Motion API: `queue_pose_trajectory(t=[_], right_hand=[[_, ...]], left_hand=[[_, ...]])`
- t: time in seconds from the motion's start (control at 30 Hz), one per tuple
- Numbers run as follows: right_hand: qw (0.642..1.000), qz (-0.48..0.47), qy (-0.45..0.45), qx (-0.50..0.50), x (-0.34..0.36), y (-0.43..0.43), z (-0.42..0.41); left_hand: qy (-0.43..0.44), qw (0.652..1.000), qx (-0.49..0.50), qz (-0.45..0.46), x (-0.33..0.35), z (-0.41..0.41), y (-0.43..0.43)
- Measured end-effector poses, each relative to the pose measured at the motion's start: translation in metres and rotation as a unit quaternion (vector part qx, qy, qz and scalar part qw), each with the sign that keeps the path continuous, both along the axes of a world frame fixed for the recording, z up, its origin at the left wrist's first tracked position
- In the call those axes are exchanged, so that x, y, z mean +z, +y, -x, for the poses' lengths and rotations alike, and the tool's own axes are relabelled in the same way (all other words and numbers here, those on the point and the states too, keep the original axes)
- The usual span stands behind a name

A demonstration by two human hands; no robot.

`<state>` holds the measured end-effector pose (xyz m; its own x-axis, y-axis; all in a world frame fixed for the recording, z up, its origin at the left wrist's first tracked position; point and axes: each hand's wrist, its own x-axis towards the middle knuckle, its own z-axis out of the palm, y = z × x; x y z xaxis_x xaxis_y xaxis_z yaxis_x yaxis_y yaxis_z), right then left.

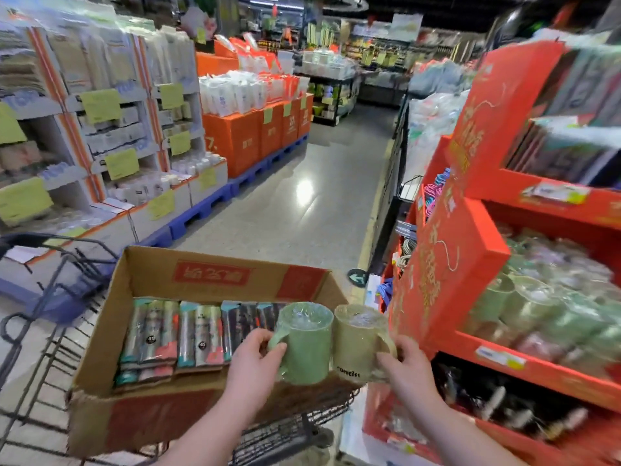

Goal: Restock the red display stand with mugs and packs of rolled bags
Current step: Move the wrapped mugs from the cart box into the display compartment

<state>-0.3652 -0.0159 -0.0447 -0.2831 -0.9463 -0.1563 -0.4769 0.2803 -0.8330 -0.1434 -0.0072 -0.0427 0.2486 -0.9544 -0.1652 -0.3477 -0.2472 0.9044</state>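
My left hand point(252, 356) grips the handle of a green mug point(306, 346) wrapped in clear film. My right hand point(405, 364) grips the handle of a beige mug point(356, 341), also film-wrapped. Both mugs are upright, side by side, above the right end of an open cardboard box point(188, 274). Several packs of rolled bags point(174, 334) lie in rows inside the box. The red display stand point(453, 264) rises at the right; its middle shelf holds several wrapped mugs point(544, 304), and dark items fill the shelf below.
The box sits in a black wire shopping trolley point(43, 331). A grey aisle floor point(302, 203) runs ahead between white shelving on blue pallets at the left and orange boxes farther back. More shelving lines the right side beyond the red stand.
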Motion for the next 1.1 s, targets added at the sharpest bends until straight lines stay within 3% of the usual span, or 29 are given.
queue_pose_trajectory(t=[0.23,0.57,0.9,1.1], right_hand=[[0.997,0.031,-0.011,-0.072,0.013,0.065,0.123],[0.989,0.053,-0.016,-0.137,0.023,0.139,0.263],[0.984,0.103,-0.055,-0.133,0.034,0.131,0.323],[0.977,0.121,-0.014,-0.176,0.044,0.104,0.354]], left_hand=[[0.041,0.997,-0.069,-0.011,0.008,0.129,0.027],[0.017,0.988,-0.149,0.022,0.018,0.279,0.069],[0.012,0.983,-0.178,0.037,0.039,0.344,0.054],[0.048,0.975,-0.214,0.03,0.046,0.381,0.015]])
